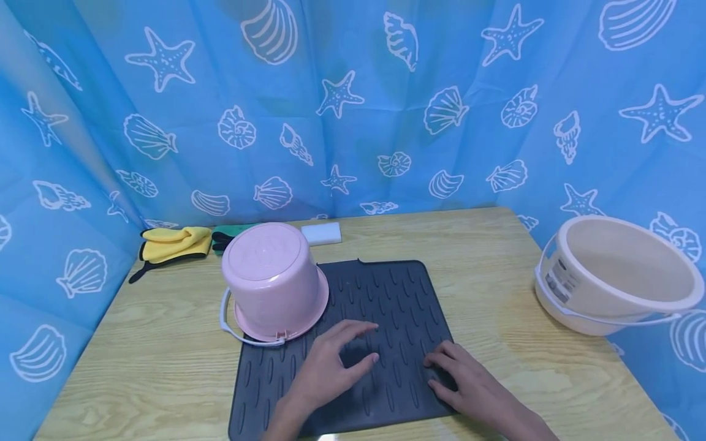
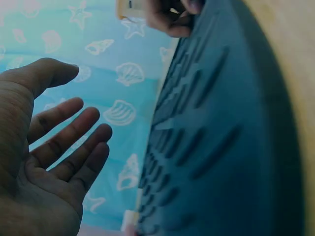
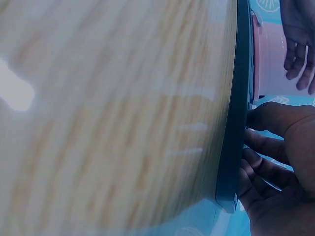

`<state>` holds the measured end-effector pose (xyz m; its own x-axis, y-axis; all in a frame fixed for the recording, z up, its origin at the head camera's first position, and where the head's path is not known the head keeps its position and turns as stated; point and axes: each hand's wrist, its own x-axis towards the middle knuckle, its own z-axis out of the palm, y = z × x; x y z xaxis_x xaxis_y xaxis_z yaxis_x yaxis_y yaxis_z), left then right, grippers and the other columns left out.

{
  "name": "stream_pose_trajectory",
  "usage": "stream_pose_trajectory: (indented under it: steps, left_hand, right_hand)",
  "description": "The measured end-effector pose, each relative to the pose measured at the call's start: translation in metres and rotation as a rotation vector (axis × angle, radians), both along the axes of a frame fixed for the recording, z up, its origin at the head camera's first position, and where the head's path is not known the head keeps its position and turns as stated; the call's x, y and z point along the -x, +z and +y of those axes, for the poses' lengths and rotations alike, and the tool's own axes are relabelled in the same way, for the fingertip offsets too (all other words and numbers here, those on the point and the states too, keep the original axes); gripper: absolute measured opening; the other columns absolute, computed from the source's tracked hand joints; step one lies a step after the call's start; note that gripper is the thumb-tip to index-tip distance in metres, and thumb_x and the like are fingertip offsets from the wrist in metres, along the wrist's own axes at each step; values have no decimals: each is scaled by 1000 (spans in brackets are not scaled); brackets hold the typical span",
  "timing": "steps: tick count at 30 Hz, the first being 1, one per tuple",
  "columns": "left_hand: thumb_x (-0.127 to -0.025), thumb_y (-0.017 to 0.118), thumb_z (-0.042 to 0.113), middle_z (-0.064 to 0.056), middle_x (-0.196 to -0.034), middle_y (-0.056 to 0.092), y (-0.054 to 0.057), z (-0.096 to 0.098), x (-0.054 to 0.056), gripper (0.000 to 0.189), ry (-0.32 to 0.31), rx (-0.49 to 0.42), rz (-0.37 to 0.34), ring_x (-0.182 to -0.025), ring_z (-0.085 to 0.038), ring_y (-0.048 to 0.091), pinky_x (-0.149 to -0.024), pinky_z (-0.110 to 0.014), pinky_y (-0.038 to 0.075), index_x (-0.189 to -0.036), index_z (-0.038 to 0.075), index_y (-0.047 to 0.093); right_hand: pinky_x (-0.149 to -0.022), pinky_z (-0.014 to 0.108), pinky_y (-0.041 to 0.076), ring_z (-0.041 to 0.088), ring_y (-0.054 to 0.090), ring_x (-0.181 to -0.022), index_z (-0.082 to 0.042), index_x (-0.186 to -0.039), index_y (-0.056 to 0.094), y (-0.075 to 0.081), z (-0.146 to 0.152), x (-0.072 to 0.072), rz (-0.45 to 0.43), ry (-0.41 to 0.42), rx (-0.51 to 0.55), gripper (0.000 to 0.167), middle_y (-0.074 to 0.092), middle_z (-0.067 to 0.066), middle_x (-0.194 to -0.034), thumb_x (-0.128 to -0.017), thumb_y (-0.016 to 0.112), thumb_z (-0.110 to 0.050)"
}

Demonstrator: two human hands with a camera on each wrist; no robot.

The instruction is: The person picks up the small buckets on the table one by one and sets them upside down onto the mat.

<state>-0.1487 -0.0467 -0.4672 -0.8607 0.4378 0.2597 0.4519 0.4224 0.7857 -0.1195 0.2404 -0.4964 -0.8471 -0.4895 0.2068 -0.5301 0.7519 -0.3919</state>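
Note:
A dark ridged drying mat [image 1: 380, 392] lies on the wooden table. Above its middle my left hand [image 1: 331, 367] hovers with thumb and fingers spread apart, holding nothing; the left wrist view shows the same hand [image 2: 54, 152] with its palm bare. My right hand [image 1: 466, 383] is at the mat's right edge, fingers loosely bent. In the right wrist view its fingertips [image 3: 248, 162] touch the mat's top surface near the edge, and nothing is gripped. A pink bucket [image 1: 270, 288] stands upside down on the mat's far left part, its white handle [image 1: 242, 335] hanging to the side.
A beige bucket [image 1: 623, 269] stands upright at the table's right edge. Along the back lie a folded yellow cloth [image 1: 176, 243], a green cloth [image 1: 225, 236] partly behind the pink bucket, and a white sponge block [image 1: 322, 234]. A blue shell-patterned curtain [image 1: 353, 135] surrounds the table [image 1: 485, 269].

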Motion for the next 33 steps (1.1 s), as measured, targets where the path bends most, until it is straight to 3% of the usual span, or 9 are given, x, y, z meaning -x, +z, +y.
stream_pose_trajectory:
  steps: [8,16,25,33]
  left_hand:
    - [-94,71,34,10,-125,62,-19,5,-5,43,-44,-23,-90,-114,-11,60,-101,-36,48,-134,23,63]
    - [-92,72,36,11,-114,62,-37,6,-3,42,-66,-33,-184,-101,-9,59,-91,-29,50,-131,22,66]
    - [-92,73,33,12,-113,62,-44,5,-1,38,-87,12,-142,-101,-6,58,-91,-31,50,-128,24,67]
    - [-93,71,36,12,-117,61,-44,3,-3,37,-103,21,-145,-103,-6,58,-92,-32,50,-128,24,67]
  right_hand:
    - [-77,31,51,6,50,-93,-16,-105,70,1,-1,1,-11,-11,-15,21,51,-11,-104,-86,78,-17]
    - [-77,32,51,5,49,-93,-16,-107,71,2,-2,2,-40,-21,-31,21,50,-12,-105,-87,77,-18]
    - [-75,30,53,3,54,-91,-17,-109,71,15,4,0,-24,-16,-56,22,54,-13,-104,-90,77,-25]
    - [-64,23,52,1,58,-80,-14,-104,73,42,17,11,94,-78,-37,18,59,-12,-94,-87,78,-19]
